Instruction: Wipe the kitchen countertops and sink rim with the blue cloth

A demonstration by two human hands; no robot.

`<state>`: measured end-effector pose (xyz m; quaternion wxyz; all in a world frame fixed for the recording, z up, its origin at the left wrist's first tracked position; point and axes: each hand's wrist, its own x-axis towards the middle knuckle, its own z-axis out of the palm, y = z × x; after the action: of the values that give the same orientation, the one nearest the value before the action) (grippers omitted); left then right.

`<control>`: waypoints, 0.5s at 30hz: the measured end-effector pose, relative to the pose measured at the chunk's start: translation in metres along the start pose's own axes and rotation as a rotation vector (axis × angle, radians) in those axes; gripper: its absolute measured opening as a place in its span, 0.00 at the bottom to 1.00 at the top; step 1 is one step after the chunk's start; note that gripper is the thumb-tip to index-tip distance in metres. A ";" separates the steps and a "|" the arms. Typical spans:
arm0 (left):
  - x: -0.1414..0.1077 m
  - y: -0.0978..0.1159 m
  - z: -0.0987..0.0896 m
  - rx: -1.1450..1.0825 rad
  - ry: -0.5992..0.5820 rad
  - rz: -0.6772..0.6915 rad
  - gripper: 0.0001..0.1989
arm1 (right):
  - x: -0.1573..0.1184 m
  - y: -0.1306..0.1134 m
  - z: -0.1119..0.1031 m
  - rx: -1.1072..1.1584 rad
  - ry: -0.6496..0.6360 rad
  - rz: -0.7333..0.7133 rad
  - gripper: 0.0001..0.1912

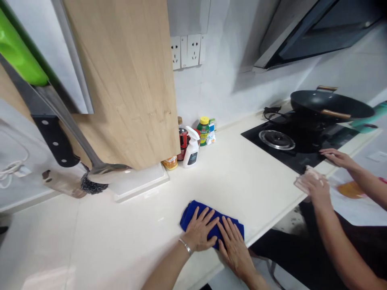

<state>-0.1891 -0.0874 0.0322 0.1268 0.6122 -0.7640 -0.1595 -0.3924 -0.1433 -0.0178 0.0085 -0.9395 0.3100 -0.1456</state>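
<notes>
A folded dark blue cloth (191, 208) lies on the white countertop near its front edge. My left hand (200, 231), with a silver bracelet at the wrist, rests flat on the left part of the cloth, fingers spread. Beside it my right hand (235, 246) presses flat on the cloth's right part, its fingers stretched out. The two hands are close together, and neither grips anything. Beyond the cloth, a white spray bottle (191, 151) stands upright near a green bottle with a yellow lid (203, 131).
At the right, another person's hand holds a pale cloth (302, 181) at the counter edge beside the black stove (281, 151), which bears a wok (320, 102). Utensils, including a ladle (105, 171) and a knife (56, 141), hang at the upper left by a wooden panel (127, 80).
</notes>
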 end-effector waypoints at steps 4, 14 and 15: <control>0.028 -0.006 -0.002 -0.006 0.036 -0.016 0.36 | 0.020 0.026 0.015 0.021 0.055 -0.005 0.34; -0.006 -0.033 -0.010 -0.035 0.180 -0.121 0.31 | 0.008 -0.009 0.032 0.090 0.128 0.020 0.33; -0.016 -0.041 -0.015 -0.025 0.206 -0.152 0.31 | 0.006 -0.018 0.033 0.114 0.113 0.000 0.33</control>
<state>-0.1433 -0.0808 0.0294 0.1998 0.6798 -0.6963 -0.1145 -0.3681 -0.1342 -0.0454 0.0444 -0.9278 0.3011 -0.2158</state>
